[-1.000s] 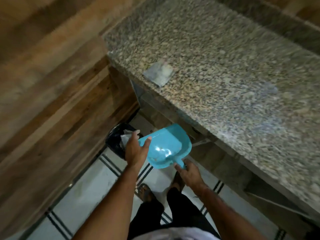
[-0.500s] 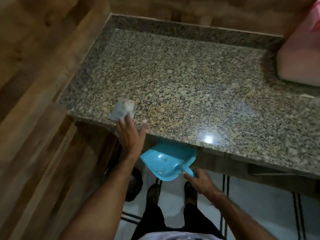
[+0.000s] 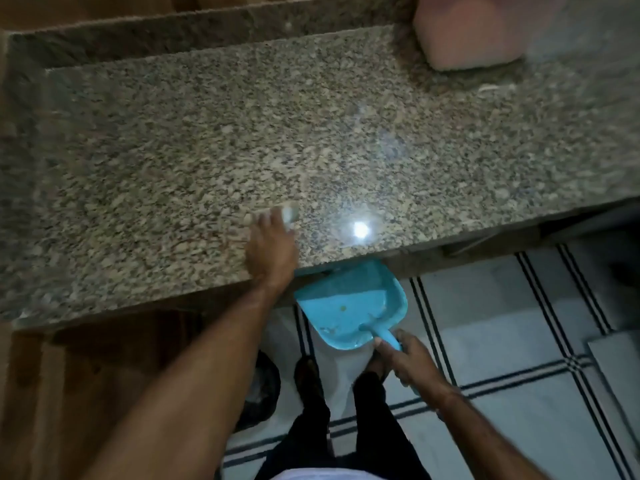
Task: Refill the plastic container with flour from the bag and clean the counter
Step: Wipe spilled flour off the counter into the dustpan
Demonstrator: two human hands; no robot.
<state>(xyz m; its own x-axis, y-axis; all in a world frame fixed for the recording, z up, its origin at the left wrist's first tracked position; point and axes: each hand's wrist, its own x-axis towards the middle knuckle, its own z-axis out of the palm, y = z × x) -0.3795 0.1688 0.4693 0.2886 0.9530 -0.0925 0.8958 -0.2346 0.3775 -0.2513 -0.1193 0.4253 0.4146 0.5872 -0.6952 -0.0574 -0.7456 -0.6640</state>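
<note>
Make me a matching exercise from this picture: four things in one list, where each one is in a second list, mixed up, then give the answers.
Things
1. blue dustpan
2. pink container
3. small pale piece
4. dark bin

Places
A. on the tiled floor, partly hidden by the left forearm
B. under the left hand's fingertips, on the counter
C. held by its handle in the right hand, just below the counter's front edge
D. at the back right of the counter

Pairs: 1-C, 2-D, 3-B, 4-A
</note>
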